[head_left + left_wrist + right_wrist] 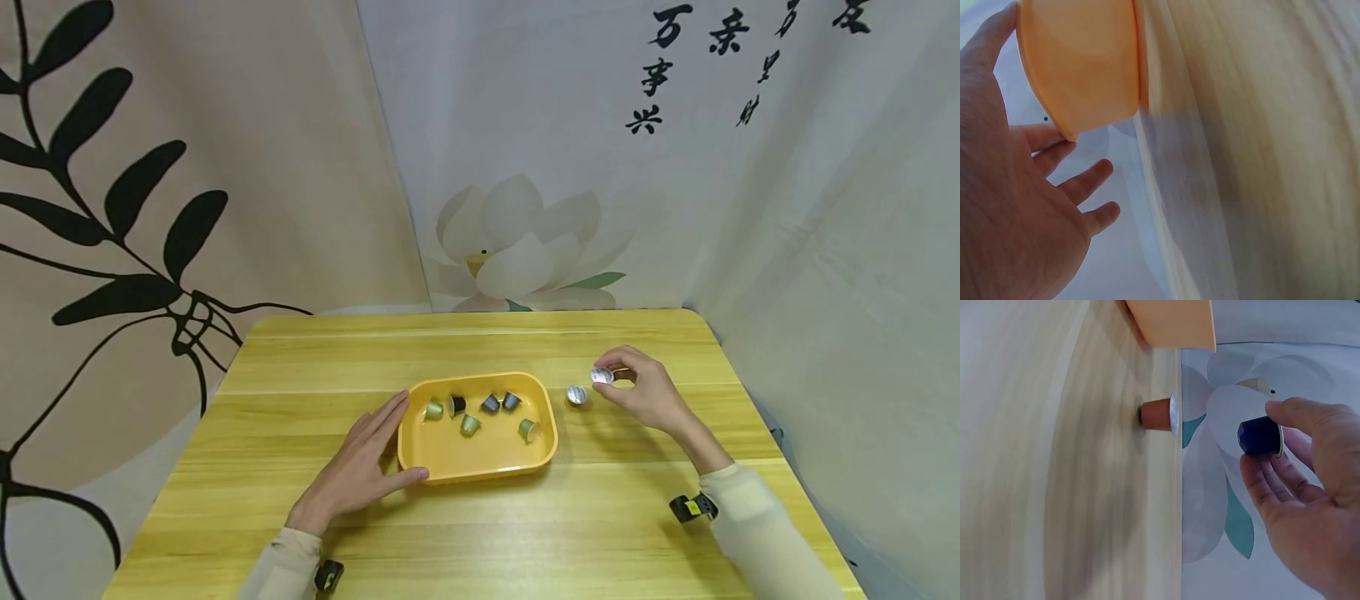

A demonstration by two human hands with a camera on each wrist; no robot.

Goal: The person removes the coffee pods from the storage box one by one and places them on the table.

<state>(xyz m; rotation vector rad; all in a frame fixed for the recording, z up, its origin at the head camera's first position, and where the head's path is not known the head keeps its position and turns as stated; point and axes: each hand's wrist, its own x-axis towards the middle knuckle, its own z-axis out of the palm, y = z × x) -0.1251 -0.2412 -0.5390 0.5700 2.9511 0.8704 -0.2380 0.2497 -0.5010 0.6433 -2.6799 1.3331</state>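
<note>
A yellow tray (477, 464) lies on the table with several coffee capsules in it: green ones (470, 425), a black one (457, 405) and dark blue ones (490, 404). My left hand (360, 467) rests at the tray's left end, fingers spread, thumb at the front rim and fingertips at the left rim. To the right of the tray, my right hand (648, 392) pinches a dark blue coffee capsule (1260, 435) between thumb and fingers, above the table, foil lid up. Beside that hand an orange-brown coffee capsule (1157, 415) stands on the table, foil up.
The wooden table (480, 533) reaches back to a printed cloth (525, 150) with a lotus and black characters. Another cloth (300, 167) with dark leaves hangs at the left. Each wrist wears a black device (693, 507).
</note>
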